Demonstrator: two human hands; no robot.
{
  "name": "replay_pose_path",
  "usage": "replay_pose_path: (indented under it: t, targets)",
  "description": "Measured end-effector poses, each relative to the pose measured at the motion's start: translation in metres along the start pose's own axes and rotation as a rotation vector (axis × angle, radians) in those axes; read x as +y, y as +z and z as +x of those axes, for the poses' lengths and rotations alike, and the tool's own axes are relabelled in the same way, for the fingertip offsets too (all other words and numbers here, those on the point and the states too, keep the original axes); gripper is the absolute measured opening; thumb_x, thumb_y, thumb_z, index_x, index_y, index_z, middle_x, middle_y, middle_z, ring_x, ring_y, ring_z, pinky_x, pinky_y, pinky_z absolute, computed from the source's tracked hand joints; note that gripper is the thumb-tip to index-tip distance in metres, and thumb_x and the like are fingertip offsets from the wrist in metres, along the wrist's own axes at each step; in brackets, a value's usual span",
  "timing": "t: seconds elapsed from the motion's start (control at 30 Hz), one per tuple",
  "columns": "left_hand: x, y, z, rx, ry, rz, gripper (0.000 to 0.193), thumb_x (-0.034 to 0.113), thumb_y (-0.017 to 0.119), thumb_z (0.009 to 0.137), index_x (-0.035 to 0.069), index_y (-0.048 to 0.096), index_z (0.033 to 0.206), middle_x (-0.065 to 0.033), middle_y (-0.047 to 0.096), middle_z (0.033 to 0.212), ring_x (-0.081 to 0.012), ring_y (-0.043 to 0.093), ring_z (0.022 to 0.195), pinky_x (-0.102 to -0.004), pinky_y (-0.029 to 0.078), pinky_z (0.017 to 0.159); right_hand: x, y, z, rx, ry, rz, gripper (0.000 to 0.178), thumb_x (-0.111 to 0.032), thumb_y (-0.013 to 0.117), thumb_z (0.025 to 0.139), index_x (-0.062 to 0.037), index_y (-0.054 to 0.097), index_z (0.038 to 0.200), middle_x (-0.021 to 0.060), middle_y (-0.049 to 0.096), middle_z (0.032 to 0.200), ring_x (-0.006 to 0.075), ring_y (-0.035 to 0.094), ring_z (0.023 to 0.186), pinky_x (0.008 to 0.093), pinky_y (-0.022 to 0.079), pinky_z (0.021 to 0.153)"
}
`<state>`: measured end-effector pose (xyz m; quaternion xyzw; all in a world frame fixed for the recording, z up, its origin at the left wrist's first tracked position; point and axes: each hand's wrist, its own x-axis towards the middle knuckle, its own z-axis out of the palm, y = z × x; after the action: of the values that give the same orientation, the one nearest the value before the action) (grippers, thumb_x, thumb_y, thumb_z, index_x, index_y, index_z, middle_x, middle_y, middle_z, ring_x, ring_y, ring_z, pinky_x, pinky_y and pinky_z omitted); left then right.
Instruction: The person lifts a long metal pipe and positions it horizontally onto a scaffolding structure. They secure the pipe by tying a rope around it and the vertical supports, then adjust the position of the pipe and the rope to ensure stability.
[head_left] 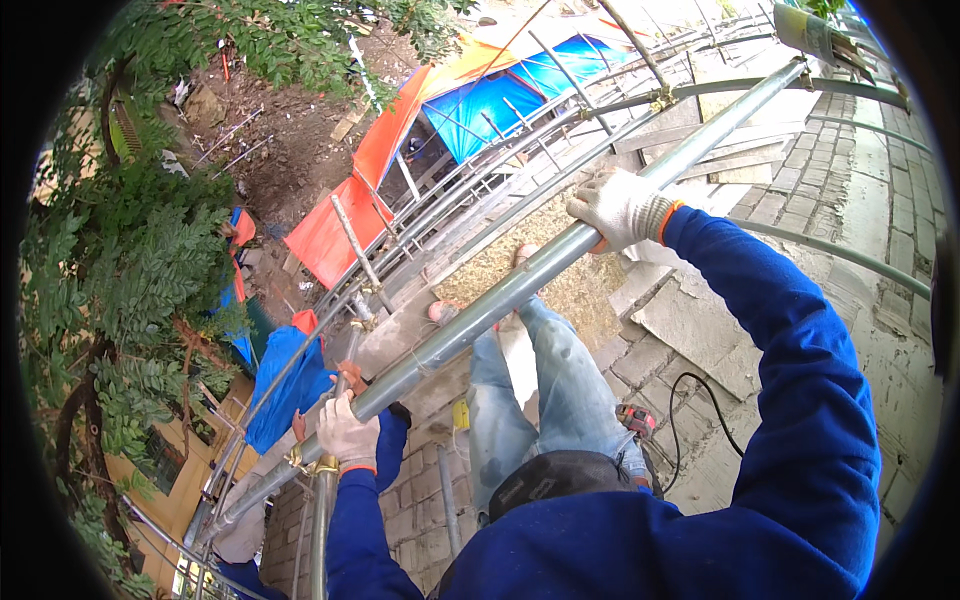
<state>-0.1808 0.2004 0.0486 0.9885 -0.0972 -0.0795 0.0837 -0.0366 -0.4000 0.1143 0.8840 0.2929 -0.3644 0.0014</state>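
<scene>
A long grey metal scaffold tube (510, 290) slants across the view from lower left to upper right. My right hand (618, 210), in a white knit glove, is closed over its upper part. Close to the tube's lower end, my left hand (347, 432) in a matching glove has its fingers wrapped against it. Just below that hand, a brass-coloured coupler (327, 463) sits on top of an upright tube (324, 530). Beside my left glove, another person's bare hand (350, 377) shows, with a blue sleeve (393, 450) partly hidden behind my arm.
Scaffold rails (560, 120) curve along the outer side, above blue and orange tarps (470, 110). Leafy branches (150, 270) fill the left. A brick surface (800, 170) lies at right, with grey slabs (695, 325). Near my hip are a red-black tool (637, 420) and a black cable (690, 377).
</scene>
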Motion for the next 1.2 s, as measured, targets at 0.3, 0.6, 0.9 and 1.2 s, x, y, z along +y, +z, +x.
replay_pose_path:
  t: [0.3,0.6,0.9,1.2]
  targets:
    - [0.002,-0.005,0.005,0.032,0.052,-0.016,0.028,0.027,0.080,0.076,0.015,0.075,0.101,-0.0062,0.070,0.092,-0.0329,0.070,0.087,-0.0487,0.055,0.077,-0.001,0.004,-0.001,0.079,-0.001,-0.002,0.052,-0.050,0.086,0.077,-0.0105,0.067,0.106,0.0124,0.072,0.095,0.0339,0.075,0.093,0.0485,0.060,0.083]
    - [0.003,-0.004,0.002,0.013,0.016,-0.027,0.031,0.027,0.081,0.075,0.014,0.076,0.102,-0.0072,0.070,0.093,-0.0334,0.070,0.089,-0.0482,0.054,0.082,-0.004,-0.005,-0.001,0.082,-0.016,0.005,0.051,-0.046,0.089,0.073,-0.0104,0.066,0.102,0.0117,0.072,0.093,0.0342,0.074,0.094,0.0481,0.060,0.082]
    - [-0.003,0.001,0.001,0.027,0.045,-0.030,0.031,0.025,0.082,0.076,0.013,0.076,0.104,-0.0081,0.072,0.094,-0.0338,0.071,0.090,-0.0472,0.056,0.084,-0.002,-0.002,-0.002,0.092,-0.031,0.015,0.050,-0.050,0.086,0.078,-0.0106,0.066,0.103,0.0120,0.073,0.094,0.0345,0.075,0.093,0.0486,0.059,0.082]
    - [0.001,-0.005,0.002,-0.031,-0.011,-0.025,0.067,0.031,0.079,0.082,0.010,0.067,0.145,-0.0170,0.070,0.142,-0.0355,0.073,0.110,-0.0460,0.057,0.097,-0.006,-0.006,-0.001,0.058,-0.012,0.014,0.052,-0.049,0.086,0.077,-0.0099,0.066,0.104,0.0116,0.073,0.097,0.0337,0.074,0.099,0.0496,0.058,0.090]
